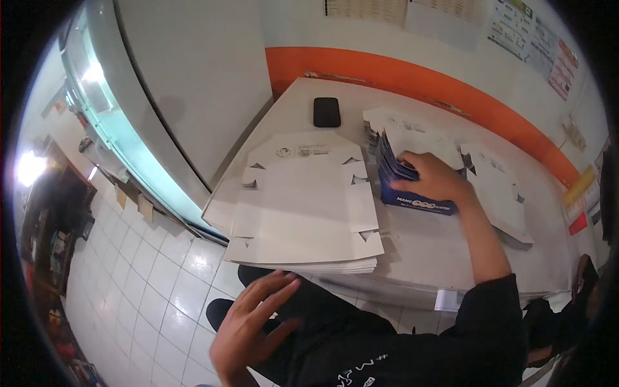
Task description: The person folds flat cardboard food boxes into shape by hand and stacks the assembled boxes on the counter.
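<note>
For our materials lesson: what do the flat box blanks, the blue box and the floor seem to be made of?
Flat box blanks: probably cardboard, matte off-white, with cut slots and thin stacked edges.
Blue box: likely printed cardboard, judging by thin layered edges; finish unclear.
Floor: probably glazed ceramic tiles, shiny, with grid joints and bright reflections.

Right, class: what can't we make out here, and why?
Head view throughout:
Part of the blue boxes: behind the right hand.
Small print under their logo: too small.
Most of the left forearm: cut off by the bottom edge.
Upper wall sheets: cut by the top edge.
Lower flat cartons: covered by the top one.
</note>
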Demonstrator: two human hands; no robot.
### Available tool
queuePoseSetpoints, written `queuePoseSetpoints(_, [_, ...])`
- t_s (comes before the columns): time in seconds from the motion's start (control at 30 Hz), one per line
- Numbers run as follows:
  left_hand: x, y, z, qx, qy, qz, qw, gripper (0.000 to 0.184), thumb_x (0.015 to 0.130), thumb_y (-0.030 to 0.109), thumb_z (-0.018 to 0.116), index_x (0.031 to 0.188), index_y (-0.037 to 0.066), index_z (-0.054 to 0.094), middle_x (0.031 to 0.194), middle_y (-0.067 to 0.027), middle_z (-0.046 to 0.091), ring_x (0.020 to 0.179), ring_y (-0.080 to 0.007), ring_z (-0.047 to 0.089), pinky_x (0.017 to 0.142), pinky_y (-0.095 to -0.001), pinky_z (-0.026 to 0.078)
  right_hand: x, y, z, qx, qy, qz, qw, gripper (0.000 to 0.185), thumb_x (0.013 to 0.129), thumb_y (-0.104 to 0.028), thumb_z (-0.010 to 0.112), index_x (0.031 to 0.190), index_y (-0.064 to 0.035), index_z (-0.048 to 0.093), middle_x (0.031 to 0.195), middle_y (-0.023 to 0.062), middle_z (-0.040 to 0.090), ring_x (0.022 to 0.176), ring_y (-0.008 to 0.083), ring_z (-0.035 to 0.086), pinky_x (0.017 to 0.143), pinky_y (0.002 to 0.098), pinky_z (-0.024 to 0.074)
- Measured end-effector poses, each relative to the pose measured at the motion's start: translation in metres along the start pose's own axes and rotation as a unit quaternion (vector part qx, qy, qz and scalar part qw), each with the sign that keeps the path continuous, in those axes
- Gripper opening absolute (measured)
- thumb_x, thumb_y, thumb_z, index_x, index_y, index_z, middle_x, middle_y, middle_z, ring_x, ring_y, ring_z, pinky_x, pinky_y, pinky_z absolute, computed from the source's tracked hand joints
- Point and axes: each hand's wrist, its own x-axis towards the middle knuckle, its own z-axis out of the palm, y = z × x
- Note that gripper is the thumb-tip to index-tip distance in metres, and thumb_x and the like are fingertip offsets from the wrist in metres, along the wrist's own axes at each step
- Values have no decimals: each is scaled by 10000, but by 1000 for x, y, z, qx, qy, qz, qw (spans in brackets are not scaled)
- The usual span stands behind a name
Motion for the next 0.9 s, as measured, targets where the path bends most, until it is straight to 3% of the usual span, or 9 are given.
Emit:
queuePoseSetpoints(0.1, [53, -7, 11, 69, -82, 49, 993, 655, 903, 348, 786, 1477, 133, 556, 1566, -162, 462, 1507, -369, 365, 1193, -481, 385, -35, 1, -35, -125, -69, 128, 982, 670, 755, -454, 880, 1155, 20, 626, 1090, 205, 691, 1093, 349, 657, 950, 399, 502])
queuePoseSetpoints(0.2, [94, -14, 24, 129, -110, 119, 978, 742, 887, 433, 780, 1502, 109, 522, 1601, -183, 406, 1518, -387, 334, 1236, -488, 320, -64, 34, -43, -175, -60, 43, 982, 707, 699, -479, 910, 1143, 13, 663, 1164, 193, 685, 1124, 373, 658, 998, 426, 517])
queuePoseSetpoints(0.3, [120, -31, 38, 107, -156, 143, 972, 776, 873, 485, 776, 1490, 84, 530, 1633, -201, 348, 1513, -406, 333, 1246, -474, 305, -62, 44, -46, -68, -93, 81, 990, 738, 638, -450, 940, 1156, 2, 673, 1147, 176, 675, 1101, 352, 660, 981, 431, 515])
queuePoseSetpoints(0.43, [136, -46, 41, 121, -225, 109, 961, 722, 882, 494, 779, 1462, 119, 568, 1623, -181, 380, 1496, -354, 383, 1218, -456, 384, -61, 35, -47, -80, -101, 99, 987, 671, 630, -342, 953, 1144, -13, 673, 1098, 129, 668, 1112, 322, 634, 960, 405, 500])
queuePoseSetpoints(0.53, [137, -51, 39, 88, -188, 152, 966, 491, 978, 378, 663, 1363, 73, 639, 1493, -228, 531, 1413, -381, 479, 1161, -455, 416, -67, 20, -37, -29, 51, -8, 998, 581, 702, -357, 921, 1126, -31, 692, 1104, 133, 680, 1090, 351, 655, 992, 434, 509])
queuePoseSetpoints(0.63, [141, -39, 38, 83, -212, 73, 971, 361, 1034, 297, 597, 1331, 100, 659, 1373, -216, 635, 1267, -390, 616, 1110, -479, 484, -66, -23, -30, 32, 187, -103, 976, 459, 771, -299, 887, 1094, -34, 697, 1096, 113, 679, 1083, 336, 653, 996, 424, 515])
queuePoseSetpoints(0.77, [151, -19, 28, 164, -191, 48, 967, 249, 1030, 220, 572, 1175, 90, 727, 1069, -201, 747, 991, -392, 722, 935, -492, 556, -83, -75, -1, 167, -58, -199, 964, 275, 874, -216, 805, 1044, -31, 694, 1133, 121, 673, 1091, 311, 654, 974, 429, 536])
queuePoseSetpoints(0.87, [160, -41, 26, 93, -105, 157, 978, 158, 961, 189, 652, 977, 79, 764, 883, -176, 744, 840, -409, 710, 790, -484, 564, -79, -100, 42, 99, 47, -265, 958, 214, 892, -176, 776, 1038, -37, 707, 1130, 124, 672, 1071, 303, 659, 939, 436, 537])
queuePoseSetpoints(0.9, [162, -40, 21, 73, -126, 145, 979, 146, 933, 189, 690, 979, 73, 766, 879, -173, 745, 835, -388, 715, 782, -464, 565, -79, -101, 50, 85, 72, -257, 960, 205, 896, -169, 770, 1042, -38, 710, 1145, 124, 671, 1076, 298, 659, 935, 433, 537])
